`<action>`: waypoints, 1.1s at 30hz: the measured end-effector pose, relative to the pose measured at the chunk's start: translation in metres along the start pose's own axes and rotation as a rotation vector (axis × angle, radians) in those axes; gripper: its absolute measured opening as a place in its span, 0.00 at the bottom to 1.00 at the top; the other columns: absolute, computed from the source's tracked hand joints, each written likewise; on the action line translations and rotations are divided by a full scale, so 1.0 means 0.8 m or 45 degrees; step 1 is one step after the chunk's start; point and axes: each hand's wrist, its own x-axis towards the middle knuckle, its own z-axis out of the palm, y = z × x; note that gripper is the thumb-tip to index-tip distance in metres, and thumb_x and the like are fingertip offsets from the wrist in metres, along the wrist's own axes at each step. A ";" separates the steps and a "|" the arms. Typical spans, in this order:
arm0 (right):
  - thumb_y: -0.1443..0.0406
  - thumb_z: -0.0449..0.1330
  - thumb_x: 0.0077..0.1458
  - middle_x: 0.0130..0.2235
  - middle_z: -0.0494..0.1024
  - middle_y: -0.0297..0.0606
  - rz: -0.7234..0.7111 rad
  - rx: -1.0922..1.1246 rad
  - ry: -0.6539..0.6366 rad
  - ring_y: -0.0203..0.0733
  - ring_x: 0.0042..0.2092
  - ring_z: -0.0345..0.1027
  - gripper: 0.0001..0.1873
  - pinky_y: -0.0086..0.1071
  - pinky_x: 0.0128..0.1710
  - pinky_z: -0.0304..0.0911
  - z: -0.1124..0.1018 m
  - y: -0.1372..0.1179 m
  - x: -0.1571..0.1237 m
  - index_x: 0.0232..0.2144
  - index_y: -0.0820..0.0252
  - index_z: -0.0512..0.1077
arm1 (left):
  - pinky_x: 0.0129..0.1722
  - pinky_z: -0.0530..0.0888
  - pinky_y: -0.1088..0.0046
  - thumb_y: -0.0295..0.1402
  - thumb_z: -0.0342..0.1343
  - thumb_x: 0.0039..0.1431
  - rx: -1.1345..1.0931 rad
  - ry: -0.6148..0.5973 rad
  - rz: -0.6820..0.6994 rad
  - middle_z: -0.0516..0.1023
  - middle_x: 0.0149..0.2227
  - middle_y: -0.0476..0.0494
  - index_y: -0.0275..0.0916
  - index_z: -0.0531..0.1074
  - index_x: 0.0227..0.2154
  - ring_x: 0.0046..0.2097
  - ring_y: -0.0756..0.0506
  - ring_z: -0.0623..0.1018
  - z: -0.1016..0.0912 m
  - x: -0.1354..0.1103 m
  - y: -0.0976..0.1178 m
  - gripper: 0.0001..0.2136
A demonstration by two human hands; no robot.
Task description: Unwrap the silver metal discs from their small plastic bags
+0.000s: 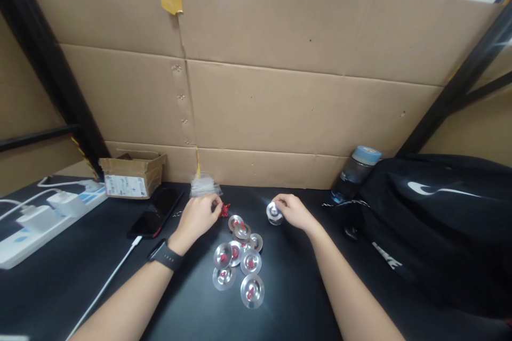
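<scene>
My left hand (200, 217), with a dark watch on its wrist, is closed in a pinch at a small heap of red pieces (225, 210). Its fingertips partly cover what they grip. My right hand (295, 211) pinches the edge of a shiny silver disc (274, 212); whether it is one disc or a stack I cannot tell. Between my forearms lie several clear-rimmed silver discs with red centres (250, 263), some overlapping. Just behind my left hand is a bundle of clear plastic bags (204, 185).
To the left are a phone (158, 213) on a white cable, a power strip (76, 209) with chargers and a small cardboard box (134, 176). A water bottle (355, 173) and black backpack (440, 224) stand right. A cardboard wall (260, 112) closes the back of the black table.
</scene>
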 end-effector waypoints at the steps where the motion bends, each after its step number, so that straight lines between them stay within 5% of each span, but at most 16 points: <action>1: 0.68 0.54 0.61 0.34 0.82 0.39 0.015 -0.060 0.005 0.41 0.37 0.75 0.12 0.30 0.39 0.64 -0.002 0.008 0.000 0.34 0.60 0.79 | 0.36 0.68 0.71 0.32 0.54 0.59 0.082 -0.023 -0.029 0.83 0.32 0.43 0.42 0.77 0.29 0.36 0.42 0.80 0.001 -0.001 -0.003 0.07; 7: 0.69 0.59 0.57 0.37 0.80 0.40 0.011 -0.185 0.047 0.43 0.41 0.73 0.08 0.33 0.45 0.63 0.007 0.011 -0.003 0.33 0.59 0.79 | 0.33 0.67 0.71 0.38 0.52 0.61 0.326 -0.090 -0.125 0.83 0.29 0.40 0.41 0.78 0.27 0.33 0.40 0.82 0.000 -0.005 -0.003 0.13; 11: 0.66 0.59 0.62 0.46 0.79 0.38 -0.348 -0.094 -0.064 0.42 0.49 0.70 0.13 0.36 0.53 0.61 0.033 -0.032 -0.011 0.48 0.52 0.76 | 0.31 0.66 0.72 0.40 0.52 0.62 0.272 -0.064 -0.139 0.82 0.28 0.40 0.42 0.78 0.26 0.33 0.40 0.82 -0.002 -0.003 0.001 0.14; 15: 0.67 0.58 0.64 0.47 0.79 0.37 -0.575 -0.026 -0.283 0.43 0.49 0.70 0.13 0.38 0.54 0.62 0.064 -0.062 -0.019 0.46 0.48 0.79 | 0.30 0.66 0.73 0.39 0.53 0.62 0.077 -0.043 -0.152 0.82 0.26 0.43 0.43 0.78 0.25 0.32 0.42 0.81 -0.002 -0.001 0.003 0.14; 20: 0.72 0.58 0.61 0.41 0.80 0.39 -0.453 0.175 -0.153 0.41 0.43 0.74 0.14 0.34 0.46 0.68 0.068 -0.065 -0.019 0.41 0.53 0.81 | 0.31 0.69 0.73 0.39 0.53 0.62 -0.178 -0.090 -0.060 0.82 0.27 0.44 0.41 0.78 0.26 0.30 0.44 0.80 -0.003 -0.001 0.011 0.14; 24: 0.65 0.64 0.57 0.46 0.78 0.41 -0.333 0.542 -0.068 0.41 0.42 0.76 0.12 0.33 0.40 0.72 0.058 -0.074 -0.019 0.45 0.55 0.80 | 0.38 0.74 0.72 0.37 0.57 0.60 -0.586 -0.178 0.118 0.84 0.35 0.45 0.41 0.80 0.36 0.36 0.44 0.81 -0.002 -0.004 0.030 0.09; 28: 0.59 0.72 0.48 0.49 0.74 0.41 -0.297 0.855 -0.046 0.40 0.39 0.78 0.22 0.35 0.41 0.75 0.064 -0.083 -0.021 0.46 0.56 0.79 | 0.41 0.77 0.70 0.35 0.58 0.59 -0.895 -0.177 0.050 0.84 0.37 0.44 0.39 0.78 0.38 0.39 0.44 0.83 0.005 -0.010 0.045 0.08; 33: 0.59 0.74 0.44 0.50 0.75 0.41 -0.350 0.706 0.095 0.38 0.36 0.76 0.23 0.30 0.33 0.72 0.067 -0.089 -0.026 0.44 0.55 0.78 | 0.41 0.78 0.69 0.31 0.60 0.56 -1.053 -0.236 0.018 0.84 0.37 0.42 0.37 0.79 0.37 0.39 0.43 0.83 0.013 -0.017 0.051 0.07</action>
